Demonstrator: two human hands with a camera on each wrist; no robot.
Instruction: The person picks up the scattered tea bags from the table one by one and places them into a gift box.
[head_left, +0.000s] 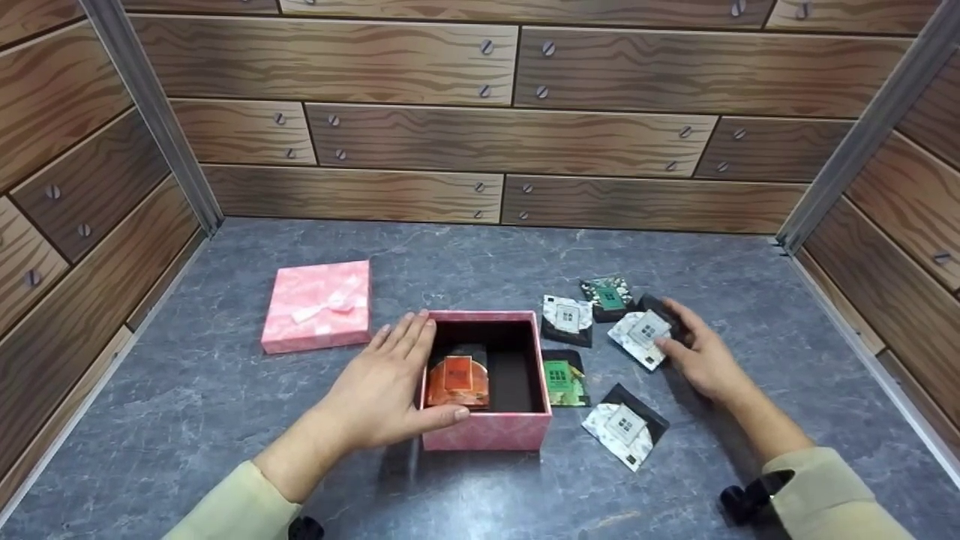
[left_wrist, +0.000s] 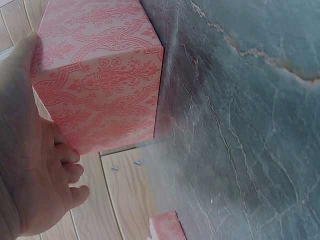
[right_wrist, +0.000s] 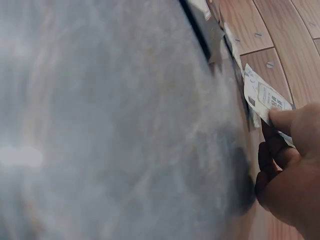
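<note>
My left hand (head_left: pixel 382 390) rests against the left side of an open pink patterned box (head_left: pixel 487 433), fingers fairly straight and thumb along the front rim. In the left wrist view the box's patterned outer wall (left_wrist: pixel 110 95) stands beside that hand. Inside the box lies an orange and black tea bag packet (head_left: pixel 458 379). My right hand (head_left: pixel 705 356) pinches a white and black tea bag packet (head_left: pixel 643 335) between thumb and fingers; in the right wrist view this packet (right_wrist: pixel 265 95) is tilted up off the table.
A pink lid (head_left: pixel 319 306) with a bow lies at the back left. Right of the box are a green packet (head_left: pixel 561 379), a dark floral packet (head_left: pixel 608 298) and two white and black packets (head_left: pixel 567 320) (head_left: pixel 625 426). Wood-patterned walls (head_left: pixel 420 135) enclose the marbled table (head_left: pixel 225 420).
</note>
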